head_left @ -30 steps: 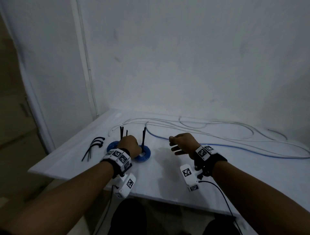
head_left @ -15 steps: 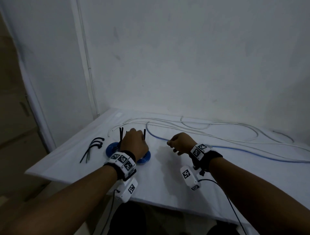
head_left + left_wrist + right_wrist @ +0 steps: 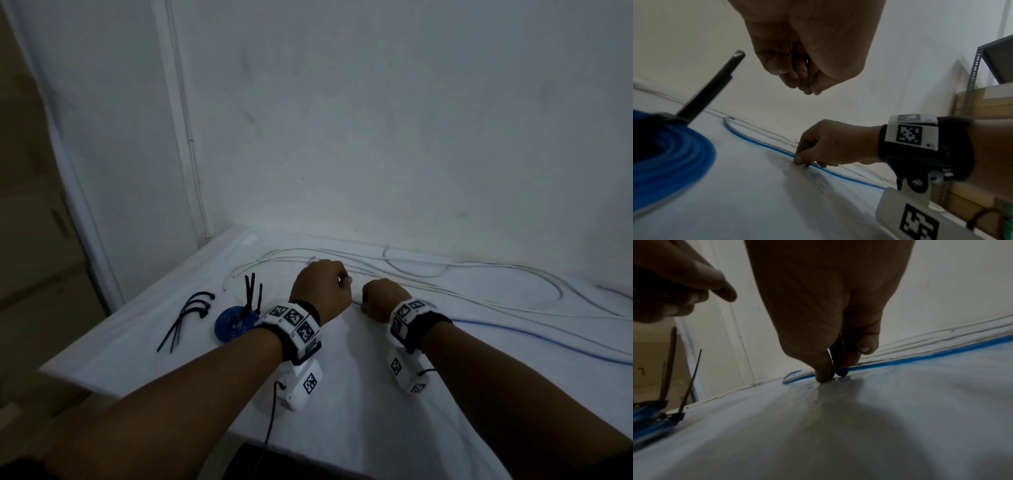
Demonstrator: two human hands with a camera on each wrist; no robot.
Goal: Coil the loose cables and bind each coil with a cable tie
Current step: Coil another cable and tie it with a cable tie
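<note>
Pinching the loose blue cable [image 3: 756, 142] against the table [image 3: 342, 404], the right hand [image 3: 383, 298] holds it short of its free end. The left hand [image 3: 322, 287] hovers beside, fingers curled on nothing. Beyond lie white cables [image 3: 479, 294]: a careless pinch could likely snag one into the coil. Only the wrist views show the pinch; only the head view shows spare cable ties [image 3: 185, 318] beside the bound blue coil [image 3: 233, 323].

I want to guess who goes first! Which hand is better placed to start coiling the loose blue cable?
Right. The right hand pinches the loose blue cable down at the table. The left hand hovers above with its fingers curled, holding nothing, so it would likely need to come down first.
</note>
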